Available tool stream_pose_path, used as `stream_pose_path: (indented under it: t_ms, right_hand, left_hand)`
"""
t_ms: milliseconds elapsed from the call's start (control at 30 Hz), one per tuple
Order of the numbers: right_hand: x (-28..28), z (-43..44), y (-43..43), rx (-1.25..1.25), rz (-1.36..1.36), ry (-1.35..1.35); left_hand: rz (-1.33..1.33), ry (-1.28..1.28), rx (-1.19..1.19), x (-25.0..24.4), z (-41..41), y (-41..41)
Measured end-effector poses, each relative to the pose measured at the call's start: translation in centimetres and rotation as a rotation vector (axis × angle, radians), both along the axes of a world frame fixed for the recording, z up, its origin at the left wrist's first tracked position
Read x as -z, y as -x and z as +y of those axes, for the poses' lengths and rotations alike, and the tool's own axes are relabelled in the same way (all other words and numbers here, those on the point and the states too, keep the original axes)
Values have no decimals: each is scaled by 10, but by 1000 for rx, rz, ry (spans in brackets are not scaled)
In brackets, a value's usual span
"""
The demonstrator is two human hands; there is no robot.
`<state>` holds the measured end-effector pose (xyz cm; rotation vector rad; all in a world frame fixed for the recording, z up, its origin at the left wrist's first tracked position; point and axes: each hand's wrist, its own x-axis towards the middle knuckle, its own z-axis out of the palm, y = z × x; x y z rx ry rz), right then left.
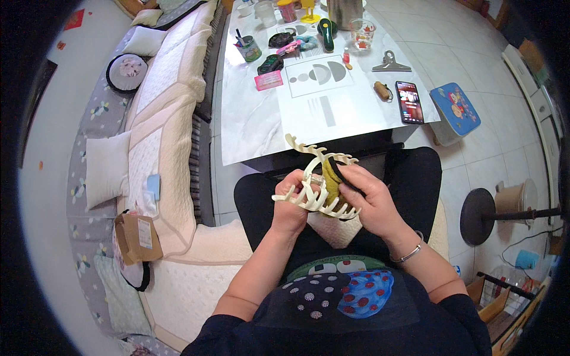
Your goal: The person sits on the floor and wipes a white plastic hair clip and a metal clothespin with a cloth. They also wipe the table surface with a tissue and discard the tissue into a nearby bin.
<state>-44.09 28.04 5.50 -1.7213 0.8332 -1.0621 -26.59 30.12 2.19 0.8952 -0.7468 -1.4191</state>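
Observation:
My left hand (290, 196) grips a large cream claw hair clip (307, 202) by its hinge side, above my lap. The clip's two toothed jaws are spread wide, one towards the table and one towards me. In my right hand (372, 198) is a folded olive-yellow and black cloth (331, 180), pinched between thumb and fingers. The cloth lies between the jaws, against the inside of the clip. My left fingertips are partly hidden behind the clip.
Ahead stands a marble-patterned table (254, 124) bearing a phone (409, 102), a metal bulldog clip (391, 62), a green hairbrush (327, 34) and a pen tin (249, 49). A sofa (169, 98) runs along the left. A blue-topped stool (455, 109) is at the right.

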Motion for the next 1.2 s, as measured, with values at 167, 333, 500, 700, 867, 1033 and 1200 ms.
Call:
stream_pose_path:
  t_ms: [167,333,500,700,867,1033,1200]
  right_hand:
    - [4,-4,6,-58,70,65]
    - [-5,1,8,-168,-1,11]
    - [-2,2,7,-78,-23,-147]
    - [-7,4,12,-155,172,12]
    - [-6,6,16,-231,232,-40]
    - [-10,4,15,-249,289,11]
    - [-7,1,14,-215,124,-1]
  left_hand:
    - [-125,63,31,-4,2,-1]
    - [-37,88,26,9,3,-4]
    - [-20,30,25,4,3,-2]
    - [-122,-32,121,2,5,-11]
    - [-272,-78,199,-6,4,-12]
    - [-286,-66,244,-7,0,-15]
    - [-96,-95,205,1,1,-11]
